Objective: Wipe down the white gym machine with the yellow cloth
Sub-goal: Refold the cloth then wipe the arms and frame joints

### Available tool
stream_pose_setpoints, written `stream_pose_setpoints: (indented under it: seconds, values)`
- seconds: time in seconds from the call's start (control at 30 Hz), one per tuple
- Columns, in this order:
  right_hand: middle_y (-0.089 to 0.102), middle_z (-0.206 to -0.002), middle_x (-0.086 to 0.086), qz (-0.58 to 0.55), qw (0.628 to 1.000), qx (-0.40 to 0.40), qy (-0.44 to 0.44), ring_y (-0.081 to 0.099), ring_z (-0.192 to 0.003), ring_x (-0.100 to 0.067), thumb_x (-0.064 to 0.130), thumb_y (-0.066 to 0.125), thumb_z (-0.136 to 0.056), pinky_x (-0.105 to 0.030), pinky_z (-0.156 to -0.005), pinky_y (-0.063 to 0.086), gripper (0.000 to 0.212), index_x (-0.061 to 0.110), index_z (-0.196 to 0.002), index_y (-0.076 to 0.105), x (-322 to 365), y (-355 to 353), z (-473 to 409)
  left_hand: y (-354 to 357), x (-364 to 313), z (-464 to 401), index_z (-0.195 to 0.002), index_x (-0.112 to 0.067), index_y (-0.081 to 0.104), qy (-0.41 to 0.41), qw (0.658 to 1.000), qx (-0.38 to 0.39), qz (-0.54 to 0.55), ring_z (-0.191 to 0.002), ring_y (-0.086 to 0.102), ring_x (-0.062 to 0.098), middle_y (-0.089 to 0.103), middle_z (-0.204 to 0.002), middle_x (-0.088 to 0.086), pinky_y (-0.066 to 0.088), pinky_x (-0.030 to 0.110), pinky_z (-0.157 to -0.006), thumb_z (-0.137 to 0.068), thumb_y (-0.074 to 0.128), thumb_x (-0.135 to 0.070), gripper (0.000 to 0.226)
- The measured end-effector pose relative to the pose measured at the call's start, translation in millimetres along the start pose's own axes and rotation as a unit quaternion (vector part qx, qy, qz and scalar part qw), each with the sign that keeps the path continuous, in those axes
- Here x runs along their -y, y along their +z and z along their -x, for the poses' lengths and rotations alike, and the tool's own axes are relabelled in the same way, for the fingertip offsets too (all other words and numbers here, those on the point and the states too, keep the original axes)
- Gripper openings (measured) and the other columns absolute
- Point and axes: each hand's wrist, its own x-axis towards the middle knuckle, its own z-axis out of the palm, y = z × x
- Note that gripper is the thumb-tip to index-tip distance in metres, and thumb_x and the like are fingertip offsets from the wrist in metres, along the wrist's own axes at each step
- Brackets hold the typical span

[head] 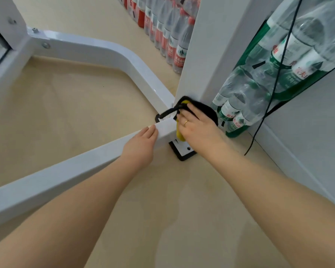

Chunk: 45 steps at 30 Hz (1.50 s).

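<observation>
Left hand (pixel 141 146) flat on white bar (pixel 66 169), bar running toward upright; right hand (pixel 196 130) grips yellow cloth (pixel 180 136).

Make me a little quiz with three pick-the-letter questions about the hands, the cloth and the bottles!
1. Where does the left hand rest?
A. on the white bar
B. on the floor
C. on a bottle

2. What colour are the caps of the bottles in the far row?
A. blue
B. red
C. black

3. What is the right hand doing?
A. hanging idle
B. pointing up
C. gripping the yellow cloth

Answers:
1 A, its straight fingers lie on top of the white bar.
2 B, red caps top that row.
3 C, its fingers curl round the yellow cloth at the foot of the white post.
</observation>
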Motion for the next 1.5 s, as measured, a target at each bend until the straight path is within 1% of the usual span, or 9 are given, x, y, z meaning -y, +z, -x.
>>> stream_pose_setpoints:
  seconds: [0.2, 0.47, 0.57, 1.0, 1.13, 1.23, 1.3, 1.37, 1.5]
  values:
    - [0.069, -0.101, -0.002, -0.360, 0.902, -0.016, 0.237, 0.063, -0.102, -0.021, 0.005, 0.040, -0.083, -0.039, -0.103, 0.028, 0.034, 0.013, -0.104, 0.066, 39.1, -14.2, 38.8, 1.4, -0.3, -0.8, -0.149, -0.016, 0.000, -0.003, 1.000, 0.015, 0.009, -0.144, -0.004, 0.013, -0.009, -0.157, -0.004, 0.010, 0.025, -0.113, -0.093, 0.029, -0.001, 0.065]
    - [0.053, -0.110, 0.001, -0.716, 0.379, 0.177, 0.559, 0.051, -0.104, -0.020, 0.022, 0.038, -0.101, -0.033, -0.086, 0.040, 0.026, 0.014, -0.124, 0.047, 30.4, -66.3, 53.3, -10.4, 4.1, 42.7, -0.149, -0.017, 0.004, 0.005, 0.998, 0.054, -0.008, -0.144, -0.001, 0.012, -0.007, -0.157, -0.004, 0.013, 0.029, -0.114, -0.093, 0.027, -0.002, 0.062]
    - [0.057, -0.119, 0.002, -0.779, 0.312, 0.173, 0.516, 0.054, -0.108, -0.019, 0.019, 0.039, -0.101, -0.036, -0.094, 0.043, 0.023, 0.016, -0.121, 0.050, 43.6, -88.4, 49.6, -21.2, 14.4, 68.3, -0.149, -0.016, 0.009, 0.021, 0.998, 0.051, -0.020, -0.144, 0.000, 0.014, -0.005, -0.157, -0.002, 0.012, 0.029, -0.114, -0.092, 0.029, -0.002, 0.061]
    - [0.058, -0.118, 0.001, -0.778, 0.336, 0.167, 0.504, 0.054, -0.103, -0.017, 0.018, 0.035, -0.101, -0.034, -0.091, 0.043, 0.031, 0.018, -0.130, 0.046, 70.2, -141.6, 7.8, -57.0, 75.2, 107.6, -0.148, -0.014, 0.014, 0.020, 0.996, 0.068, -0.049, -0.144, 0.003, 0.017, -0.002, -0.157, -0.001, 0.016, 0.031, -0.114, -0.095, 0.037, -0.010, 0.058]
    - [0.058, -0.121, -0.001, -0.747, 0.457, 0.094, 0.473, 0.055, -0.106, -0.018, 0.018, 0.033, -0.101, -0.040, -0.097, 0.044, 0.032, 0.020, -0.130, 0.045, 61.4, -110.7, -13.7, -45.8, 75.6, 86.1, -0.147, -0.013, 0.013, 0.004, 0.997, 0.056, -0.045, -0.143, 0.011, 0.022, 0.003, -0.157, 0.001, 0.021, 0.035, -0.113, -0.097, 0.042, -0.025, 0.059]
    - [0.052, -0.131, -0.007, -0.672, 0.659, 0.038, 0.335, 0.047, -0.119, -0.024, 0.009, 0.035, -0.097, -0.044, -0.108, 0.032, 0.041, 0.018, -0.136, 0.045, 53.6, -83.6, -33.3, -31.5, 81.0, 70.0, -0.143, -0.010, 0.025, -0.035, 0.997, 0.060, -0.040, -0.133, 0.031, 0.027, 0.024, -0.151, 0.006, 0.031, 0.039, -0.107, -0.092, 0.050, -0.038, 0.062]
    - [0.026, -0.153, 0.001, -0.564, 0.788, 0.170, 0.178, 0.017, -0.142, -0.019, 0.011, 0.038, -0.097, -0.041, -0.118, 0.004, 0.049, 0.023, -0.145, 0.032, 57.9, -63.1, -36.8, -23.6, 83.6, 62.6, -0.138, -0.010, 0.033, -0.060, 0.997, 0.046, -0.027, -0.125, 0.040, 0.030, 0.037, -0.142, 0.007, 0.036, 0.040, -0.101, -0.090, 0.053, -0.040, 0.060]
    - [0.011, -0.157, 0.008, -0.512, 0.810, 0.275, 0.082, 0.004, -0.145, -0.013, 0.022, 0.036, -0.098, -0.040, -0.115, -0.009, 0.049, 0.028, -0.146, 0.027, 65.9, -46.7, -28.8, -18.9, 83.6, 58.4, -0.136, -0.013, 0.037, -0.081, 0.996, 0.019, -0.024, -0.120, 0.043, 0.030, 0.042, -0.136, 0.007, 0.039, 0.037, -0.096, -0.090, 0.055, -0.039, 0.056]
    - [0.013, -0.157, 0.006, -0.566, 0.788, 0.205, 0.129, 0.006, -0.144, -0.013, 0.027, 0.033, -0.101, -0.033, -0.115, 0.001, 0.046, 0.019, -0.146, 0.028, 67.2, -32.3, -26.3, -23.2, 84.0, 48.8, -0.144, -0.026, 0.028, -0.107, 0.993, 0.006, 0.039, -0.122, 0.042, 0.028, 0.042, -0.134, 0.005, 0.038, 0.035, -0.089, -0.086, 0.062, -0.035, 0.068]
